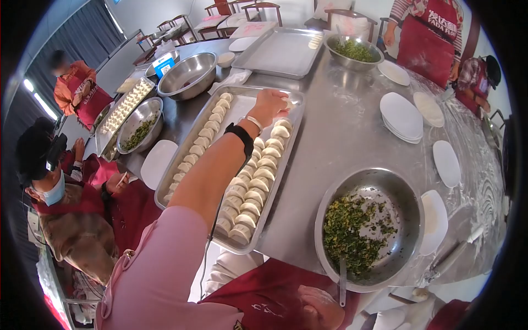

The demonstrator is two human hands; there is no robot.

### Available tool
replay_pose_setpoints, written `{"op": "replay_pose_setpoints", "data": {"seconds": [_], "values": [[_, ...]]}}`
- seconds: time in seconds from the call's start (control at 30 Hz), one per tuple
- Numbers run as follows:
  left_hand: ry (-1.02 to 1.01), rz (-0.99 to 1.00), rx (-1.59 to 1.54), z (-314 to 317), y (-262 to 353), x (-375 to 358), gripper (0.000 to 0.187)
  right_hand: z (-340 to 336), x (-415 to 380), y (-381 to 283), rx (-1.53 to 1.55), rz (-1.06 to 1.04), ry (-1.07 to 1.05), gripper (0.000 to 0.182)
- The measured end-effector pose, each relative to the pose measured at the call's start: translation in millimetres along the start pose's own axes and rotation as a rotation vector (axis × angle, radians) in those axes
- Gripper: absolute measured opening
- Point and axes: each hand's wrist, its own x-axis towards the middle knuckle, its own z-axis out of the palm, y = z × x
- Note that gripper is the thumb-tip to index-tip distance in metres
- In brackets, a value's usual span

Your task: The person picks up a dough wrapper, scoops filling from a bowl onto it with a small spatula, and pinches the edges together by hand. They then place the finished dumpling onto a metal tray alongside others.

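My left hand (269, 107) reaches over the far end of a metal tray (301, 118), its fingers closed on a pale dumpling (287, 103). Below it, folded dumplings (256, 195) stand in close rows along the tray's right side. Another row (204, 133) runs down the left side, partly hidden by my forearm. My right hand (323, 307), dusted with flour, is low in front of the red apron (269, 294); its fingers are blurred and partly hidden. Close to it is a steel bowl (404, 264) of chopped green filling (352, 231) with a spoon (342, 283).
White plates (401, 115) lie along the floury right side of the table (313, 143). Further back are another tray (280, 52) and steel bowls (190, 71). A masked person (71, 203) sits at left; people in red aprons stand at back left (88, 99) and back right (423, 44).
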Motion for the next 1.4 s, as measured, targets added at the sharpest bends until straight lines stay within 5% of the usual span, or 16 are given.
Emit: {"op": "replay_pose_setpoints", "data": {"seconds": [0.07, 0.3, 0.9, 1.1, 1.4], "values": [[0.079, -0.875, -0.687, 4, 15, 9, 0.024, 1, 1, 6, 0.01, -0.023, 0.003, 0.022], [0.126, -0.687, -0.151, 32, -12, -9, 0.024, -2, -3, 13, -0.029, 0.033, -0.002, 0.02], [-0.122, -0.656, -0.2, 51, -19, -7, 0.035, 4, 5, 22, -0.023, 0.118, 0.022, 0.015], [-0.139, -0.398, 0.171, 53, -13, -11, 0.033, 6, 7, 15, -0.096, 0.107, 0.05, 0.015], [-0.333, -0.363, 0.254, 51, -17, -12, 0.028, 14, -4, 35, -0.082, 0.079, 0.062, 0.018]]}}
